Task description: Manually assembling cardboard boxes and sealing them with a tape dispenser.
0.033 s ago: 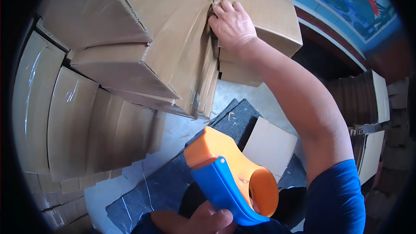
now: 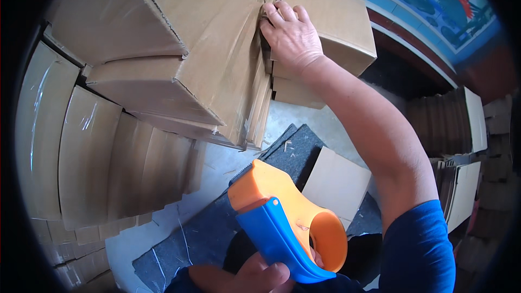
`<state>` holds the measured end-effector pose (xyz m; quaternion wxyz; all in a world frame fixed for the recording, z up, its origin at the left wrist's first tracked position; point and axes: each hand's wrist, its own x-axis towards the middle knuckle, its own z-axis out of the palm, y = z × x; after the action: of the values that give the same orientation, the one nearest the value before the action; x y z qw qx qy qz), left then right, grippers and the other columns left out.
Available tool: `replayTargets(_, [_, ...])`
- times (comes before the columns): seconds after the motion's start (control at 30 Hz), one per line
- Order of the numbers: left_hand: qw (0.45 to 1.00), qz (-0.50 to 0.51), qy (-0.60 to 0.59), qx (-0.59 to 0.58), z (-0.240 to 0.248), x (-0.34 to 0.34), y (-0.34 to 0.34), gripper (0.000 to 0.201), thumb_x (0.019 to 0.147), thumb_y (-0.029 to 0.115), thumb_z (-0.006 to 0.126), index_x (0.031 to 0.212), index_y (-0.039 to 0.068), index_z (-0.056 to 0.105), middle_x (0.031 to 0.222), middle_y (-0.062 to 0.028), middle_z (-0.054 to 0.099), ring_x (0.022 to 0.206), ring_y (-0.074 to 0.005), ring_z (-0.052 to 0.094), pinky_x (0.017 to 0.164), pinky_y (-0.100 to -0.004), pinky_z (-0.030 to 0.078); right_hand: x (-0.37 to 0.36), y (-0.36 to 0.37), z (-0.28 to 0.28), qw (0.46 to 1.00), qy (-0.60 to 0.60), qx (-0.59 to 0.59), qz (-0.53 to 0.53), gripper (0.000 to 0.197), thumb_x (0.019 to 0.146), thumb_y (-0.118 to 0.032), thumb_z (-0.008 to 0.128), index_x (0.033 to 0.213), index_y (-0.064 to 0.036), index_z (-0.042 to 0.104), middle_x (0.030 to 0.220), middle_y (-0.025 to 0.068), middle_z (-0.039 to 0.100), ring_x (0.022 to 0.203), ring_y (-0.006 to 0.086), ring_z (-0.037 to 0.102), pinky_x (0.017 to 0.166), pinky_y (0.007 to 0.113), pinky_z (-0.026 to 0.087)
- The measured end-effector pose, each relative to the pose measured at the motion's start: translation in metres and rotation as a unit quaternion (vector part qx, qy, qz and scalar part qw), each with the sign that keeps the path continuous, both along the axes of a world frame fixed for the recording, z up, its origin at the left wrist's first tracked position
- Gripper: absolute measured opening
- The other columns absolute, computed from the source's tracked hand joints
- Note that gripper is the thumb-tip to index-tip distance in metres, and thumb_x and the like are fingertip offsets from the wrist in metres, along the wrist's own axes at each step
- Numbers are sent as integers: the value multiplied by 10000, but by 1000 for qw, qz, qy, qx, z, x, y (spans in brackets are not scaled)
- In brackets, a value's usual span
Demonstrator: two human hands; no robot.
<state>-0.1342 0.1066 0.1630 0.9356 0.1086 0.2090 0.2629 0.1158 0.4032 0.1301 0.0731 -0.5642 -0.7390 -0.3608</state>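
My left hand is wrapped round an orange and blue tape dispenser low in the view. Its toothed end points up and to the left, and its round open ring faces right. Through the ring a bit of my fingers shows. Higher up, my right hand reaches to the side edge of a large cardboard box. The fingers are bent, with their tips pressed at that edge; part of the grip is hidden. Just to the right of this hand is another cardboard box.
More stacked cartons stand at the left, some with shiny tape. A dark mat and a flat cardboard sheet lie on the floor. Bundled flat cardboard stands at the right, beneath a tiled wall with a painted picture.
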Motion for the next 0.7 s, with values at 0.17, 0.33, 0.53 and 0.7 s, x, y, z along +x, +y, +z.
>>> replayTargets(0.17, [993, 30, 98, 57, 7, 7, 6, 358, 887, 329, 574, 1119, 57, 556, 1045, -55, 588, 928, -139, 541, 826, -279, 428, 15, -75, -51, 966, 252, -48, 27, 432, 768, -139, 668, 1198, -140, 623, 1133, 68, 582, 1091, 259, 541, 926, 421, 411])
replayTargets(0.33, [993, 46, 94, 55, 0, 23, -1, 343, 919, 375, 565, 1107, 89, 538, 943, -5, 538, 848, -132, 491, 768, -317, 406, 64, -66, -70, 966, 246, -65, -38, 514, 790, -190, 694, 1288, -109, 594, 1324, 111, 546, 1270, 301, 457, 1069, 464, 355])
replayTargets(0.53, [994, 22, 92, 50, 10, 52, -7, 347, 909, 468, 593, 1018, 149, 514, 840, 25, 472, 798, -119, 431, 734, -319, 364, 45, -138, -73, 846, 480, -228, 24, 312, 889, -184, 668, 1170, -49, 652, 1249, 161, 604, 1137, 315, 589, 994, 423, 493])
replayTargets(0.7, [996, -11, 55, 66, 20, 59, -31, 561, 946, 431, 633, 1377, 105, 483, 1096, -41, 593, 1047, -190, 543, 983, -386, 407, 44, -292, -36, 691, 709, -136, -8, 182, 946, -157, 632, 1047, -14, 681, 1000, 106, 663, 907, 196, 649, 810, 300, 514])
